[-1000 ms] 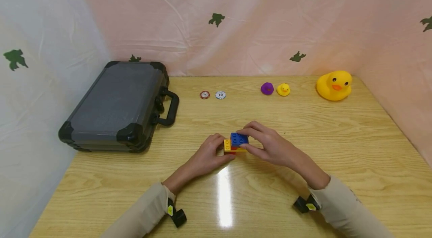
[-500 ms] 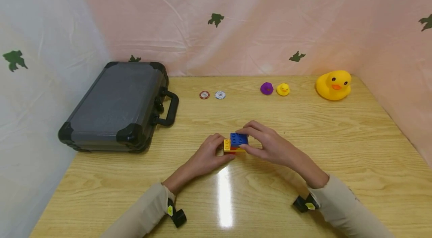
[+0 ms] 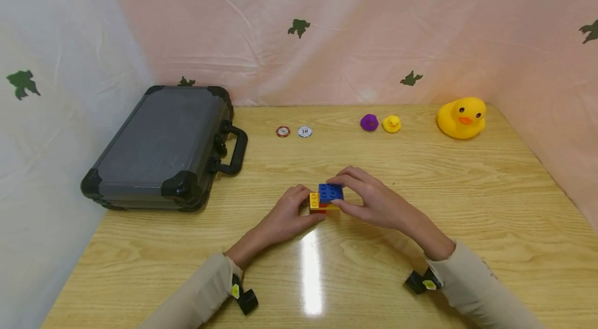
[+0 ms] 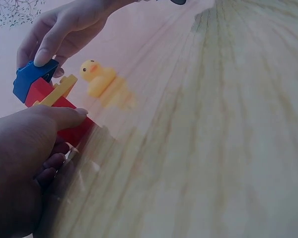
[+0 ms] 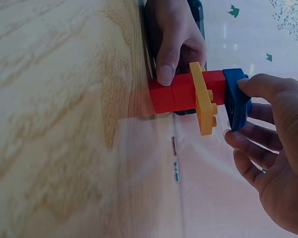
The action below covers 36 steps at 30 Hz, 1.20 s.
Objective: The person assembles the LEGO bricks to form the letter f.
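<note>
A stack of toy building bricks stands upright on the table, in the middle of the head view. In the right wrist view its base is red bricks, followed by a thin yellow plate brick, a smaller red brick and a blue brick on top. My left hand grips the red base between thumb and fingers. With thumb and fingertips, my right hand pinches the blue brick, which meets the upper red brick and juts out past it. Whether its studs are fully seated, I cannot tell.
A grey hard case with a black handle lies at the left. Behind the stack are a red chip and a white chip. Purple and yellow small ducks and a big yellow duck stand back right.
</note>
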Available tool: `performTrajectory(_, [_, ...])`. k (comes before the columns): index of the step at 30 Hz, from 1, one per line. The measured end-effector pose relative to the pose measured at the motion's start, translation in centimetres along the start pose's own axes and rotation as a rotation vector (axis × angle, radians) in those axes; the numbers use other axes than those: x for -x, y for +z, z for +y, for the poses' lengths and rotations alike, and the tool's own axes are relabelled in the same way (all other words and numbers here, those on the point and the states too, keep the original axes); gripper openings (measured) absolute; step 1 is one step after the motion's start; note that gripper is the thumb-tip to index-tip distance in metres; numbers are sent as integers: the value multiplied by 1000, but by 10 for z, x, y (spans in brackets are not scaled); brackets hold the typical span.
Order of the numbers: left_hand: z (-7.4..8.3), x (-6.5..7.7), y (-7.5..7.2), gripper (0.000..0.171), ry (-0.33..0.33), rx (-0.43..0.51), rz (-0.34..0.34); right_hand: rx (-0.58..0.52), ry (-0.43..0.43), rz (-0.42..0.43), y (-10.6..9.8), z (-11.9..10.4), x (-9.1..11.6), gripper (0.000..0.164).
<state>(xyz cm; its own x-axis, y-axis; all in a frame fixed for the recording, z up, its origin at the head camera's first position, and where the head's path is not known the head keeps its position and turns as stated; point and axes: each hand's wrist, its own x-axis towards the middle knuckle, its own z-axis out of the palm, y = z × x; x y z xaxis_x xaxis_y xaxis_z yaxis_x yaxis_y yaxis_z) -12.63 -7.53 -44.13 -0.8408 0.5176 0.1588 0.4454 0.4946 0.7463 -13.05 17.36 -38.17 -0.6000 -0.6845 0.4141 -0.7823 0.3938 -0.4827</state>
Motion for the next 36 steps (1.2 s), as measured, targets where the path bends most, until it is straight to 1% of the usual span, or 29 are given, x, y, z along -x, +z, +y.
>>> performTrajectory(6, [0, 0, 0, 32, -1, -3, 2, -1, 39, -14, -1, -1, 1, 39])
performTrajectory(12, [0, 0, 0, 33, -2, 1, 0, -24, 63, -8, -3, 0, 5, 39])
performTrajectory(17, [0, 0, 0, 33, -9, -3, -1, -28, 80, 1, -4, 4, 11, 40])
performTrajectory(24, [1, 0, 0, 33, -13, -2, -3, -42, 130, 1, -5, 11, 19, 40])
performTrajectory(29, [0, 0, 0, 32, -13, 0, -6, -82, 147, -3, -3, 15, 23, 39])
performTrajectory(36, [1, 1, -1, 32, -10, 3, -7, -174, 164, -9, 8, 22, 28, 42])
